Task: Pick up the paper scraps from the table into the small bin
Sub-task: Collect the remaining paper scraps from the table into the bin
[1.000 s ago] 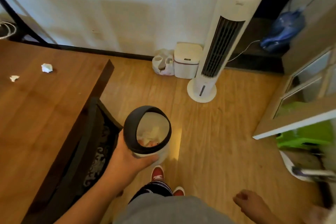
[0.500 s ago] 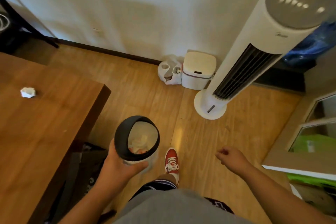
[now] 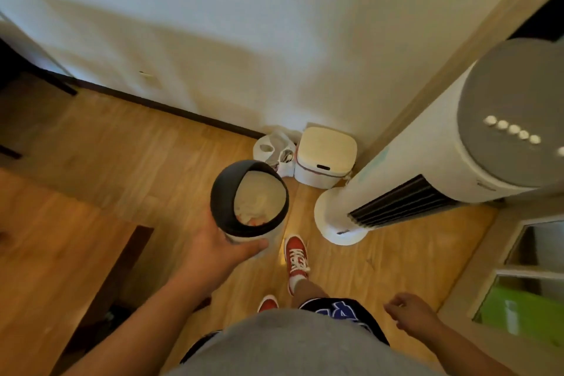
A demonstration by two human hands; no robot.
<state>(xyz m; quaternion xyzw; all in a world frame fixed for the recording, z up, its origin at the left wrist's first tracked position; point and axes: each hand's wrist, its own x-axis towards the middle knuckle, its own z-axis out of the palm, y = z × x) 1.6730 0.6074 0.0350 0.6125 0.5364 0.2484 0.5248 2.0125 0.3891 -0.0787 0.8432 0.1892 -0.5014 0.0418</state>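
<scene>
My left hand (image 3: 213,250) grips the small bin (image 3: 222,192), a white cylinder with a dark round rim, and holds it above the wooden floor in front of me. Crumpled white and pinkish paper lies inside the bin. My right hand (image 3: 409,311) hangs at my side at the lower right, fingers loosely curled, holding nothing. The wooden table (image 3: 45,268) shows at the lower left, and no paper scraps on it are in view.
A tall white tower fan (image 3: 427,180) stands close on the right. A white lidded bin (image 3: 326,156) and a plastic bag (image 3: 274,149) sit against the wall. A cabinet with glass panels (image 3: 525,284) is at the far right. My red shoes (image 3: 294,256) are on the floor.
I have walked towards the wall and fan; the view swung right, so the table and its scraps slid out of view. The bin stays in my left hand; my right hand dropped back.
</scene>
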